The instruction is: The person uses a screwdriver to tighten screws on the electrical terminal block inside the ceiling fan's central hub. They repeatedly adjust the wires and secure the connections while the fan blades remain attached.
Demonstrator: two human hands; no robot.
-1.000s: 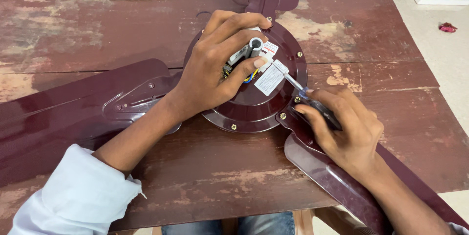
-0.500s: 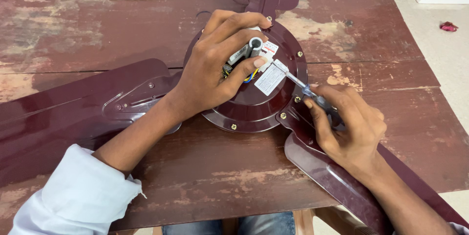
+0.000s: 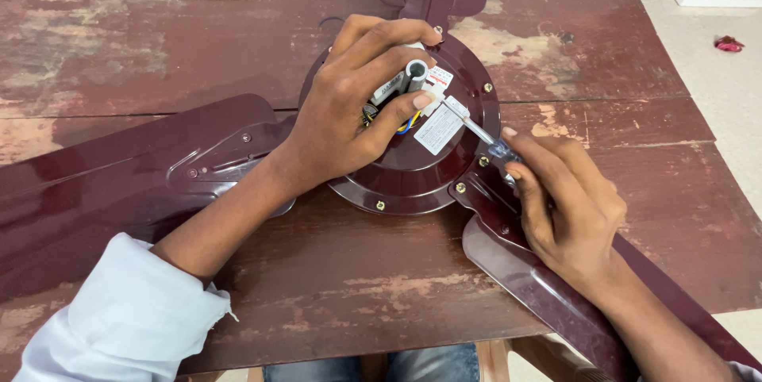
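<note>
Fan [image 3: 413, 161] with three blades on worn wooden table [image 3: 159, 41], pale floor beside.
Left hand [image 3: 349, 124] fingers curl around its shaft [image 3: 416, 74]; right hand [image 3: 567, 199] pinches one screwdriver [image 3: 486, 138].

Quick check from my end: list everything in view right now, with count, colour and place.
Ceiling fan motor hub: one, maroon, table centre.
Fan blades: three, maroon, reaching left, top and lower right.
Central shaft: one, grey, on the hub.
Wires: a few, yellow and blue, beside the shaft.
Labels: two, white, on the hub.
Screwdriver: one, metal shank, tip at the hub.
Table: one, worn reddish brown wood.
Small object: one, pink, on the floor, upper right.
Left hand: gripping the shaft.
Right hand: holding the screwdriver.
</note>
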